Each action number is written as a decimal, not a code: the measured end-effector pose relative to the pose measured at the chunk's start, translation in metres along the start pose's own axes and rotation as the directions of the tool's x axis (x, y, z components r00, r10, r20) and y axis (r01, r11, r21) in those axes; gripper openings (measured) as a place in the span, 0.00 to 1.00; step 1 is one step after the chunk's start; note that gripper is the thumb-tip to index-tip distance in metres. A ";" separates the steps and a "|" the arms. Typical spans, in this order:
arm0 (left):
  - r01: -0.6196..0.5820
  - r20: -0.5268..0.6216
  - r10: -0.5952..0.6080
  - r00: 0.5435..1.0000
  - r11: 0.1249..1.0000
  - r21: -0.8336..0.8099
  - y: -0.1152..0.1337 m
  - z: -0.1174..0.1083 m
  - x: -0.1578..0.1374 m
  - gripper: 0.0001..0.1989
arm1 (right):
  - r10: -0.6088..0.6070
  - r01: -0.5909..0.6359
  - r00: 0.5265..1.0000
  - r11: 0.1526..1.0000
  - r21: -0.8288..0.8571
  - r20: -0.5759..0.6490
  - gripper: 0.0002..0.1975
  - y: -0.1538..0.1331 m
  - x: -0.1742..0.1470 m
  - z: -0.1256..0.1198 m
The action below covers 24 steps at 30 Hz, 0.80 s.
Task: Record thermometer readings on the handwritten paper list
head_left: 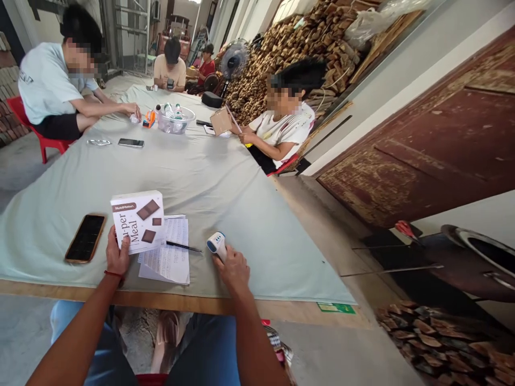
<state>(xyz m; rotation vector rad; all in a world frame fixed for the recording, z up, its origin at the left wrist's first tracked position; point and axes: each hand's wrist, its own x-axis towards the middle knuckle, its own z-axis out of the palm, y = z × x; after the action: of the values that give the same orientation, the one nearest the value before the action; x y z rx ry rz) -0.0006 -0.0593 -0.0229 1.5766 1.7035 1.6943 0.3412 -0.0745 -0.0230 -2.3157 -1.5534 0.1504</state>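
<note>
My left hand (117,254) grips a white box (139,222) by its lower left corner. Brown chocolate-like squares and the word "Meal" are printed on its front, which is tilted toward me. In my right hand (234,269) is a white and blue handheld infrared thermometer (218,244), fingers wrapped round its handle just above the cloth. Between my hands lie printed sheets of paper (174,262), partly covered by the box. A black pen (184,246) rests across them. Left of the box a smartphone (85,238) in a brown case lies flat.
A pale green cloth (225,182) covers the long table. Farther up are another phone (131,142), a clear basket of bottles (176,120) and an orange object (148,119). People sit along both sides and the far end. Stacked firewood (257,80) and a fan (234,60) stand behind.
</note>
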 end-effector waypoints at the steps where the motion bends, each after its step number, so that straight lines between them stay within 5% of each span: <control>1: -0.009 0.018 0.009 1.000 1.000 0.008 0.002 0.001 0.001 0.32 | 0.015 -0.017 0.998 0.999 0.036 0.064 0.23 0.001 0.004 -0.004; 5: 0.008 0.039 -0.009 0.999 1.000 0.026 0.007 0.000 0.005 0.31 | 0.085 -0.149 0.982 0.900 0.410 0.169 0.22 -0.023 -0.004 -0.018; 8: 0.047 0.080 -0.047 0.996 0.999 -0.004 0.009 -0.002 0.010 0.29 | -0.033 -0.134 0.982 0.568 0.812 0.185 0.21 -0.068 -0.038 -0.021; 11: 0.080 0.076 -0.079 0.994 0.997 -0.007 0.009 -0.003 0.013 0.29 | -0.229 -0.208 0.926 0.358 0.911 0.301 0.14 -0.121 -0.078 -0.020; 16: 0.109 0.076 -0.110 0.991 0.994 0.019 0.003 -0.004 0.019 0.28 | -0.324 -0.246 0.884 0.291 0.925 0.337 0.13 -0.176 -0.101 -0.013; 24: 0.107 0.080 -0.104 0.991 0.994 -0.029 -0.001 -0.003 0.023 0.27 | -0.307 -0.294 0.865 0.330 0.897 0.397 0.11 -0.185 -0.092 -0.006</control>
<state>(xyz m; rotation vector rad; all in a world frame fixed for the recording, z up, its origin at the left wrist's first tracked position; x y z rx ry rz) -0.0122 -0.0426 -0.0120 1.4902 1.6806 1.5806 0.1445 -0.0970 0.0363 -1.2642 -1.0833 1.3986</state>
